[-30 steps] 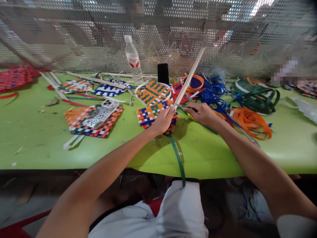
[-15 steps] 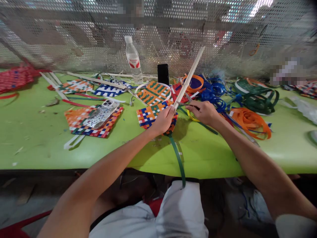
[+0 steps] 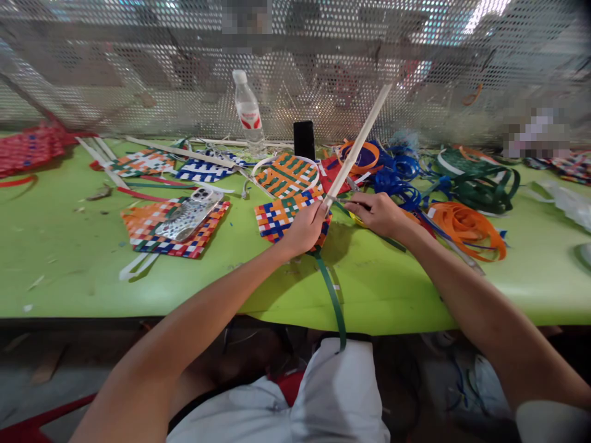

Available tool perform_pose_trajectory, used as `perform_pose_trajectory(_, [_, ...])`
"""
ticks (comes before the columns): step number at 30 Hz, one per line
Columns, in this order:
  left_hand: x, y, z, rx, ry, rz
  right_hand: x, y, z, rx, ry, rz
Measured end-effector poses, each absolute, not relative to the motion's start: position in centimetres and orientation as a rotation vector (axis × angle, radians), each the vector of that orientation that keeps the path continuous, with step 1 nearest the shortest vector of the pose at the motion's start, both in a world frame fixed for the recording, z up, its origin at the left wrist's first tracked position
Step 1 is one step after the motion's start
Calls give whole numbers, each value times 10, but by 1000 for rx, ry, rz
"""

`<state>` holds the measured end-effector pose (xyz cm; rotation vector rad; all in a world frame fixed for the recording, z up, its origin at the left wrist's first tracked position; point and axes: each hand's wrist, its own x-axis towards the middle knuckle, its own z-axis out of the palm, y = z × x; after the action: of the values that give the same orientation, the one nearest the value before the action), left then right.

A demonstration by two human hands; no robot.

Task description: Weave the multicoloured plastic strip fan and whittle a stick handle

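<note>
My left hand (image 3: 305, 227) is closed round the lower end of a pale, flat bamboo-like strip (image 3: 360, 144), which slants up to the right. Close by, my right hand (image 3: 377, 212) grips a small knife (image 3: 339, 199); its thin grey blade reaches to the strip just above my left fingers. Beneath my left hand lies a woven orange, blue and white piece (image 3: 272, 218), partly covered. From under it a dark green strap (image 3: 331, 289) hangs over the table's front edge.
A woven piece carries a phone in a patterned case (image 3: 189, 215). Behind stand a water bottle (image 3: 249, 114) and a black phone (image 3: 303, 138). Coiled orange straps (image 3: 466, 231), green straps (image 3: 482, 178) and blue straps (image 3: 399, 172) lie right. A perforated metal screen (image 3: 161, 74) rises behind.
The pale strip's upper end has tipped slightly to the right. Both hands stay nearly in place, with the blade still at the strip.
</note>
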<state>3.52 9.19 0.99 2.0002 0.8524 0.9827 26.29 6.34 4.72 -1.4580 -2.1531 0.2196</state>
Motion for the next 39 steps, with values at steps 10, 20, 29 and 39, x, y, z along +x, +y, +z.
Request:
perform_pose_trajectory(10, [38,90,11,2035,854,1024,255,57,52,-1566,-2147,92])
perform_pose_trajectory(20, [43,91,9,2007,884,1032,254,56,52,-1623,-2142,-12])
perform_pose_trajectory(29, [39,82,16,1980,912,994,282,68,56,-1758,-1916,-159])
perform_pose_trajectory(39, [31,98,11,2045,1027,1105,267,62,51,-1629,-1921,-59])
